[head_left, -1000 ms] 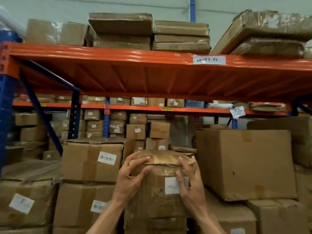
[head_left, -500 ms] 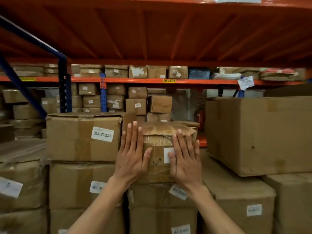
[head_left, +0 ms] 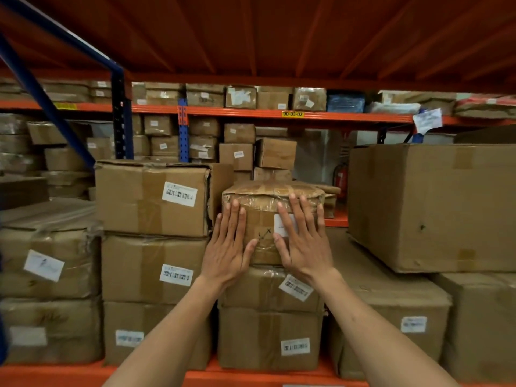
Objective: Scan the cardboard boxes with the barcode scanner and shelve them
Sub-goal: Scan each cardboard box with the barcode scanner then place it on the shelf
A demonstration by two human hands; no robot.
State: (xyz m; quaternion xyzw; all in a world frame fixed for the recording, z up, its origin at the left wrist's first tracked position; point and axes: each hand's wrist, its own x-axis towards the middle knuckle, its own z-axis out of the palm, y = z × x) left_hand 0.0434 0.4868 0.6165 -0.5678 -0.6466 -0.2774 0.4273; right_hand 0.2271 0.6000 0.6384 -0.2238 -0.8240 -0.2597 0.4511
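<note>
A small taped cardboard box (head_left: 265, 202) with a white label sits on top of a stack of two boxes (head_left: 268, 331) in the middle of the shelf. My left hand (head_left: 227, 247) presses flat on its front face at the left, fingers straight. My right hand (head_left: 303, 241) presses flat on the right of the same face, partly covering the label. No barcode scanner is in view.
A labelled box (head_left: 150, 196) stands close on the left atop two more, and a large box (head_left: 430, 202) on the right. The orange shelf deck (head_left: 265, 34) hangs low overhead. A blue brace (head_left: 42, 90) crosses at the left. More racks of boxes stand behind.
My hands went from gripping the box's top edge to lying flat on its front. The box has slid back onto the stack, deeper between its neighbours, and my view has moved in under the shelf.
</note>
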